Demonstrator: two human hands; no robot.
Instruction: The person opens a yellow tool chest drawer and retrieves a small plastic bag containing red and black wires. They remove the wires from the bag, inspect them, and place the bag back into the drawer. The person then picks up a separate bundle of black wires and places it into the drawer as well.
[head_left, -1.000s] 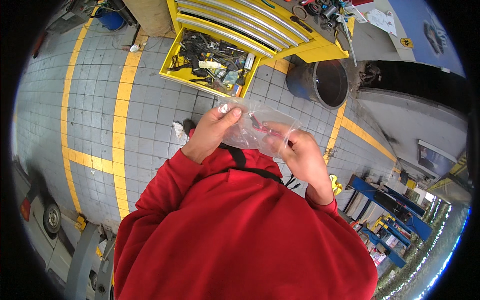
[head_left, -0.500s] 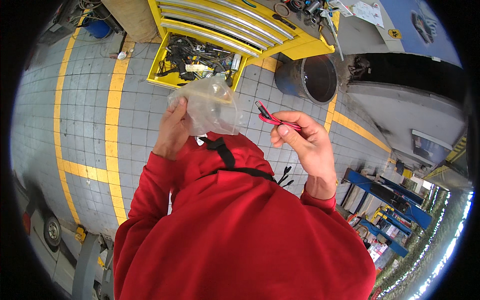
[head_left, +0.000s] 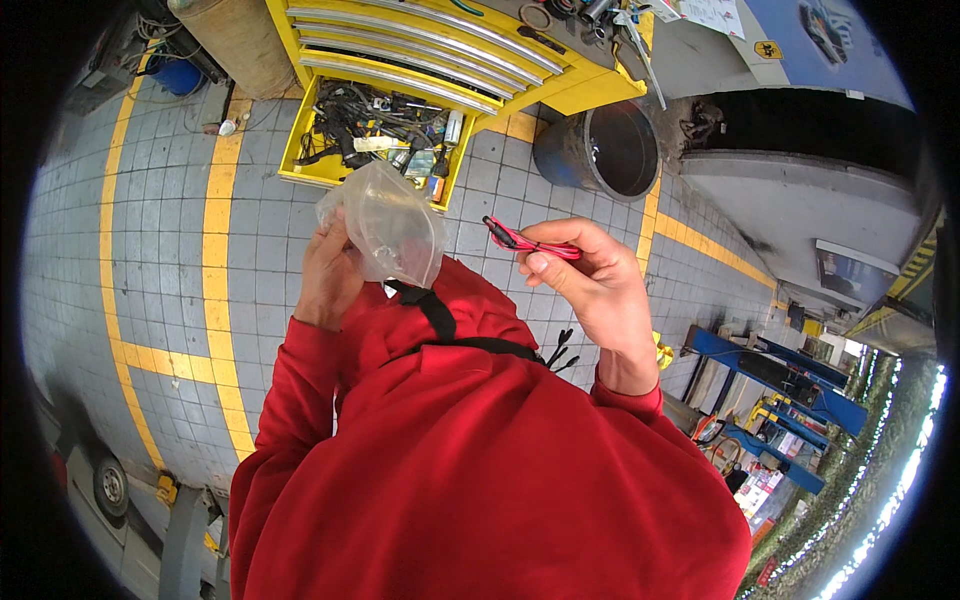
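Note:
A clear plastic bag [head_left: 395,225] hangs from my left hand [head_left: 328,270], whose fingers are closed on its left edge. Its mouth looks spread, and I see nothing inside. In my right hand [head_left: 595,285] a small coiled red and black cable [head_left: 548,248] is pinched between thumb and fingers. The cable's black connector end [head_left: 497,232] points left toward the bag, with a gap between them. Beyond the bag, an open yellow drawer [head_left: 290,160] holds a tangle of black cables [head_left: 350,115], a small spray can and other small parts.
The drawer belongs to a yellow tool cabinet [head_left: 590,95] with tools on top. A dark blue barrel [head_left: 570,155] stands right of it. Grey floor tiles [head_left: 165,270] carry yellow lines. Blue metal frames [head_left: 770,375] are at right, a car wheel [head_left: 110,487] at lower left.
The bag has shifted left and its mouth has spread wider. My right hand with the cable has moved slightly left. The whole view has shifted a little.

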